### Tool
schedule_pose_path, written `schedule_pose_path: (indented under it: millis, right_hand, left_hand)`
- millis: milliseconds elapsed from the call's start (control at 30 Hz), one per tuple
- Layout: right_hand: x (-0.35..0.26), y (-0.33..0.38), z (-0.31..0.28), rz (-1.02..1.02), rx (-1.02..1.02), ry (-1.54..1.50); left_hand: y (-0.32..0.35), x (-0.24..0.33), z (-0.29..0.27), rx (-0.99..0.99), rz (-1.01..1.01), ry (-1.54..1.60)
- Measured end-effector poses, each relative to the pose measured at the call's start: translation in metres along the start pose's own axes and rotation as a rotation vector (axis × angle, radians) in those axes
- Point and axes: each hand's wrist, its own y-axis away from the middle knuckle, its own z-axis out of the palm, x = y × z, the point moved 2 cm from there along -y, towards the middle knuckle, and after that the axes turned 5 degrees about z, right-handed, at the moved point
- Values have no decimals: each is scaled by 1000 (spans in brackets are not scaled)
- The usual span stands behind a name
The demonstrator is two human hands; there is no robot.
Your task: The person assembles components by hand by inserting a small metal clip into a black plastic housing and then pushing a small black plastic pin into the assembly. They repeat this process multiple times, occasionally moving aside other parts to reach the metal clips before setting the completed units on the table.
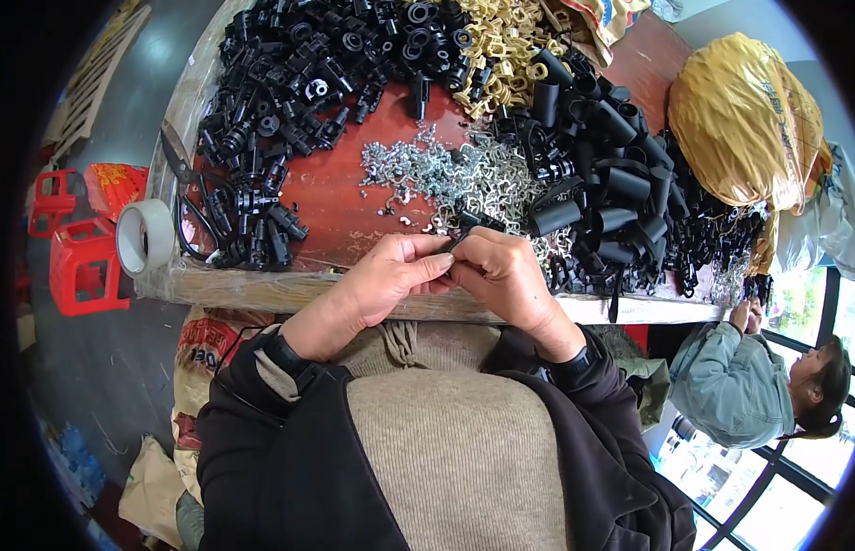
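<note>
At the table's near edge, my left hand (405, 274) and my right hand (503, 274) meet with fingertips pinched together. A small dark part shows between them, mostly hidden by the fingers, so its kind does not show. Just beyond my fingers lies a heap of small silvery metal clips (501, 179). Tiny metal hardware, perhaps screws, makes another pile (409, 170) to its left. Black plastic fittings (303, 69) are heaped across the far left. Larger black plastic tubes (620, 184) lie on the right, close to my right hand.
Scissors (184, 170) and a tape roll (145, 239) sit at the table's left edge. Yellow plastic parts (501, 55) lie at the back. A full yellow sack (744, 119) stands right. Red stools (83, 266) are on the left floor. Another person (744, 386) works at the right.
</note>
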Motion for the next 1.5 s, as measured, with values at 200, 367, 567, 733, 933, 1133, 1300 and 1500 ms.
schedule_pose_path:
  millis: [200,367,567,733,933,1133,1300,1500]
  right_hand:
    - [1,-3,-3,-20,102,-145]
    - [19,-6,-26,150,303,-97]
    - [49,-11,-29,0,166,801]
    - [64,-8,-23,25,182,837]
    - [54,-3,-38,49,354,566]
    - [52,4,-44,317,338,-123]
    - [49,5,-39,420,205,-554]
    - [40,8,-28,403,131,-971]
  left_hand:
    - [-2,5,-1,-6,16,152]
    - [-2,8,-6,-39,11,326]
    - [-5,11,-5,-45,41,351]
    - [-2,11,-6,-30,56,378]
    - [-1,14,-7,3,77,419]
    - [-7,15,-6,24,116,395]
    - [-14,15,-4,-5,107,374]
    - [-12,17,6,-3,108,384]
